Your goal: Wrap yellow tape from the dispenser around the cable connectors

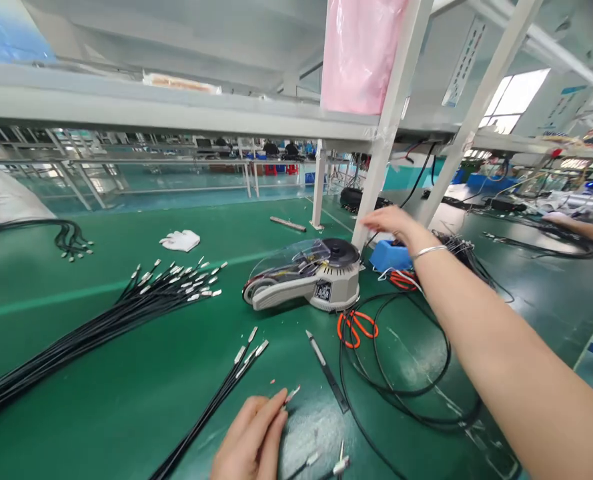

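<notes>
Factory hall, green-topped counter [231, 223] under a white frame. Left hand [253, 433] at the counter's near edge, thumb and fingers pinched on a small light-tipped piece [293, 393]; can't tell exactly what it is. Right hand [389, 223] reaching out by a white post, above the blue bin [391, 255], fingers extended; can't tell if it has hold of anything. Between them: cutter knife [331, 381], orange scissor handles [340, 328] behind looped black cable. Behind the knife: grey tape dispenser [336, 288], dark label with white emblem, text too small to read. To the left: black cables with metal connectors [126, 320], white glove [180, 241]. Hanging banner [463, 61] has vertical characters, illegible.
</notes>
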Demonstrator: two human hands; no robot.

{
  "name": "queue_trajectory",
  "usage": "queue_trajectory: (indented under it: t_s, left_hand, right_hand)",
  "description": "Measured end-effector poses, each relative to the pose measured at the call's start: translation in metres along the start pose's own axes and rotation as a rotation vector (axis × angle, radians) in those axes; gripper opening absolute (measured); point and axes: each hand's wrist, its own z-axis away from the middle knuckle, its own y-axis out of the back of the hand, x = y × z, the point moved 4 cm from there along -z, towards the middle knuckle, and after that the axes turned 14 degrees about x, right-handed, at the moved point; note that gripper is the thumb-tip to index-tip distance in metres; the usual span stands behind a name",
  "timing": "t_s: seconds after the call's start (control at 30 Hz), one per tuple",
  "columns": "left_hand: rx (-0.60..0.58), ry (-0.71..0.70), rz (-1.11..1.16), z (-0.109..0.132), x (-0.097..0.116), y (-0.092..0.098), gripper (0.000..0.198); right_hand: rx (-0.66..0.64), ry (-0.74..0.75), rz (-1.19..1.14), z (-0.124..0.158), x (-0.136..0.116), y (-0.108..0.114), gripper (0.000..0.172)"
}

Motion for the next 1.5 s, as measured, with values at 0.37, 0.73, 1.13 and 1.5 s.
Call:
queue_trajectory:
  t_s: [0.37, 0.73, 1.13, 1.5]
  left_hand:
    - [0.013, 0.258, 0.069, -0.002, 0.022, 0.006, 0.019]
    - [0.064, 0.216, 0.157, 0.001, 0.042, 0.017, 0.020]
    - [0.158, 0.017, 0.176, 0.007, 0.047, 0.017, 0.008]
    - [0.218, -0.234, 0.134, 0.007, 0.053, 0.021, 0.016]
  right_hand:
    - [-0.202, -0.537, -0.670, 0.363, 0.058, -0.057, 0.036]
    - [-0.137, -0.310, -0.886, 0.412, 0.050, -0.079, 0.035]
    - [-0.145, -0.273, -0.967, 0.423, 0.045, -0.087, 0.040]
    - [-0.129, -0.266, -0.933, 0.418, 0.042, -0.085, 0.037]
